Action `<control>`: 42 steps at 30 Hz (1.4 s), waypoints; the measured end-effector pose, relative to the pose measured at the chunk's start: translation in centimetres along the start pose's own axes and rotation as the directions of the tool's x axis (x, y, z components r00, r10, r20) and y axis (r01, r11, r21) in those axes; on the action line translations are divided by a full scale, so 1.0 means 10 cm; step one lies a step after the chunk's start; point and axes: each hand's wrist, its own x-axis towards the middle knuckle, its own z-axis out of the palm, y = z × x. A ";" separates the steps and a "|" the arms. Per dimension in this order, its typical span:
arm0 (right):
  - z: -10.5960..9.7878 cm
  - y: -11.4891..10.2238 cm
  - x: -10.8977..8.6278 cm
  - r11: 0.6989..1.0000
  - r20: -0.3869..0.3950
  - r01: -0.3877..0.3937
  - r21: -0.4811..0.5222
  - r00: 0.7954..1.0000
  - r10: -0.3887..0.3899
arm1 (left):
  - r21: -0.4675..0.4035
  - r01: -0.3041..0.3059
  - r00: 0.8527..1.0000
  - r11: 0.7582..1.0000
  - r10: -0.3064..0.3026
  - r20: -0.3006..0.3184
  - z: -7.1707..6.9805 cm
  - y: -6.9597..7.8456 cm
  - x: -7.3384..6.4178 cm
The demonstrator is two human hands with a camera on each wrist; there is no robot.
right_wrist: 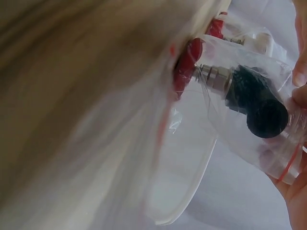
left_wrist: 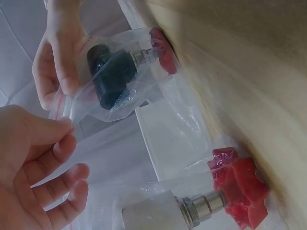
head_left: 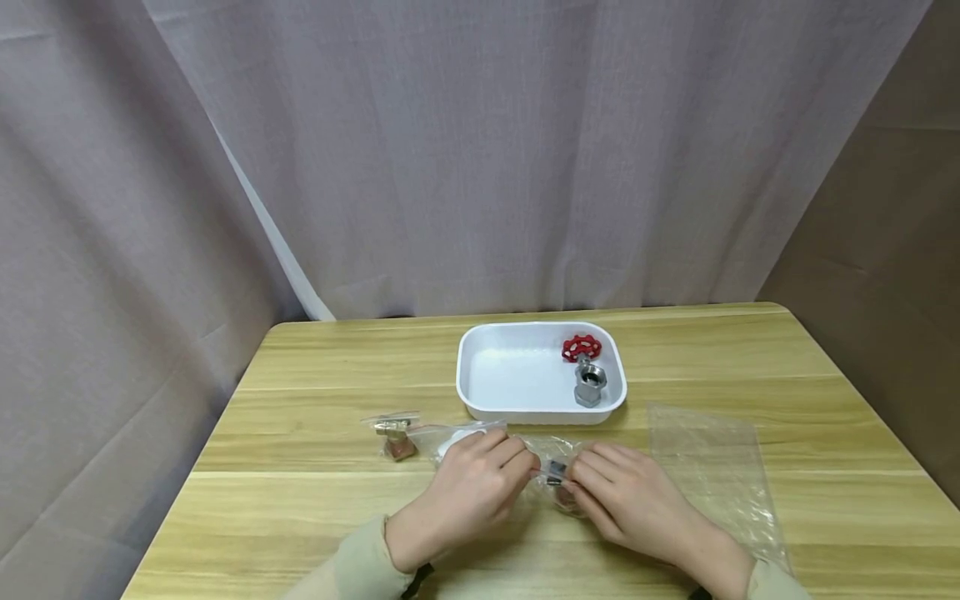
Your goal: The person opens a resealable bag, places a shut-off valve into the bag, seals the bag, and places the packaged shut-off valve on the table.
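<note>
My left hand (head_left: 465, 492) and right hand (head_left: 633, 504) pinch the top edge of a clear zip bag (left_wrist: 148, 103) with a red seal line. Inside it lies a valve with a dark body (left_wrist: 112, 79) and a red handwheel (left_wrist: 164, 52). In the left wrist view, the thumb and forefinger of my left hand grip the bag's edge while its other fingers stay loosely bent. The right wrist view shows the same dark valve (right_wrist: 256, 98) through the plastic. Next to it, a white-bodied valve (left_wrist: 156, 211) with a red handle is in another clear bag.
A white tray (head_left: 517, 415) stands behind my hands, with a metal valve (head_left: 590, 385) with a red handwheel at its right end. At left on the wooden table (head_left: 315, 392) lies a bagged brass-coloured valve (head_left: 393, 433). A flat clear bag (head_left: 712, 467) lies at right.
</note>
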 end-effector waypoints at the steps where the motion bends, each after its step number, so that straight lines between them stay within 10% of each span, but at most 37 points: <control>1: 0.00 0.00 0.00 1.000 0.000 0.000 0.001 1.000 0.000 | 0.000 0.000 1.000 1.000 0.000 -0.002 0.00 0.00 0.00; 42: -0.12 0.06 -0.19 0.995 0.070 0.044 -0.092 0.997 -0.037 | 0.064 -0.020 1.000 0.998 0.021 -0.023 0.02 -0.01 0.00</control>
